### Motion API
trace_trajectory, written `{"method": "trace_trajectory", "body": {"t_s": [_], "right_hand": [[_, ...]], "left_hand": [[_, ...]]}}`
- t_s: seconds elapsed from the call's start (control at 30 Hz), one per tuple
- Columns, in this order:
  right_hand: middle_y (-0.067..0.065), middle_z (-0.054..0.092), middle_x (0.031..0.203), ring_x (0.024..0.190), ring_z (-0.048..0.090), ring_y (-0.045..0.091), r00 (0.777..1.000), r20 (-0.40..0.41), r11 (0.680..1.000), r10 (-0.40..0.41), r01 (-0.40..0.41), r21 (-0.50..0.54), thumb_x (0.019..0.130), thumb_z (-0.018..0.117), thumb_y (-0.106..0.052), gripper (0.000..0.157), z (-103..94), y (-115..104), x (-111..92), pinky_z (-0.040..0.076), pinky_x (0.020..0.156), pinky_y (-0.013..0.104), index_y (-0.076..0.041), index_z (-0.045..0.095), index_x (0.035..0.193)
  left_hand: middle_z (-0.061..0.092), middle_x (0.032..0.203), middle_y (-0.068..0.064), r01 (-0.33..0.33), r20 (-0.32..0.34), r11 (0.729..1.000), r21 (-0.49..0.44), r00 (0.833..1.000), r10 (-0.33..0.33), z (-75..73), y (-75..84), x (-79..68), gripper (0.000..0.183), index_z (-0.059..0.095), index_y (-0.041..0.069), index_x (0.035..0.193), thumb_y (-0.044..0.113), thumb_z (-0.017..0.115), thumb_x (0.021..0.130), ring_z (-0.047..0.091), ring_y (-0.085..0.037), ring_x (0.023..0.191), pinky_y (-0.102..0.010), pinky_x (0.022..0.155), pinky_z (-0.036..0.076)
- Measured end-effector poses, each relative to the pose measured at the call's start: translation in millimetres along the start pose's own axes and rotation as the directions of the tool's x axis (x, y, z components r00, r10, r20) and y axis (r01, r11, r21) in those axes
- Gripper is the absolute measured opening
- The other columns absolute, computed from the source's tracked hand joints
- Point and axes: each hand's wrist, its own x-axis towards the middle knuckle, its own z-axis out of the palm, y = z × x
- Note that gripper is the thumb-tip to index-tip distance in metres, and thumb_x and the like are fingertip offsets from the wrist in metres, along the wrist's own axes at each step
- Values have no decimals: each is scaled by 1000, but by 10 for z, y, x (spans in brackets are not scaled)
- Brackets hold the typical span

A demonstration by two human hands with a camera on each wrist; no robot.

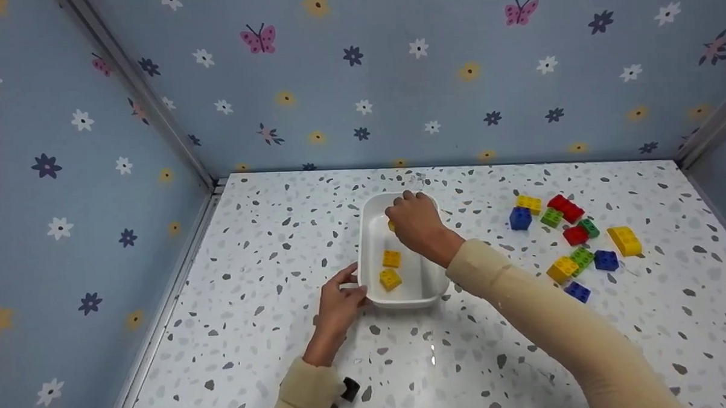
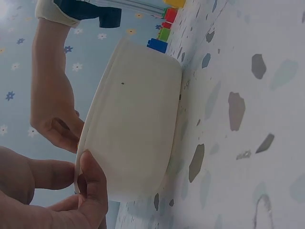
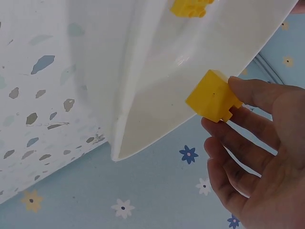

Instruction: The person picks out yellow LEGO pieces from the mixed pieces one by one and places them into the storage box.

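A white plastic tub [image 1: 373,228] stands on the speckled table. My left hand [image 1: 338,304] pinches its near left rim between thumb and fingers, as the left wrist view also shows [image 2: 62,191]. Over the far end of the tub, my right hand [image 1: 421,223] holds a yellow toy brick [image 3: 213,97] between thumb and fingertips. On the tub's floor lie a yellow brick [image 1: 391,258] and, nearer me, another yellow brick [image 1: 390,280]. In the head view the right hand hides most of the held brick.
Right of the tub lie several loose bricks, among them a blue brick [image 1: 520,218], a red brick [image 1: 575,236], a green brick [image 1: 551,217] and a curved yellow brick [image 1: 624,241]. A flowered wall [image 1: 396,106] rises behind the table, another at left.
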Motion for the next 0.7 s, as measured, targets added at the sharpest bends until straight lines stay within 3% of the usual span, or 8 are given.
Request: {"method": "trace_trajectory", "body": {"t_s": [0.7], "right_hand": [[15, 77, 109, 103, 70, 32, 995, 92, 999, -27, 25, 24, 102, 72, -20, 25, 72, -84, 180, 60, 98, 45, -2, 76, 119]], "left_hand": [[56, 126, -22, -19, 16, 1000, -6, 1000, 19, -18, 0, -9, 54, 50, -4, 154, -4, 61, 101, 70, -33, 103, -32, 83, 65]]}}
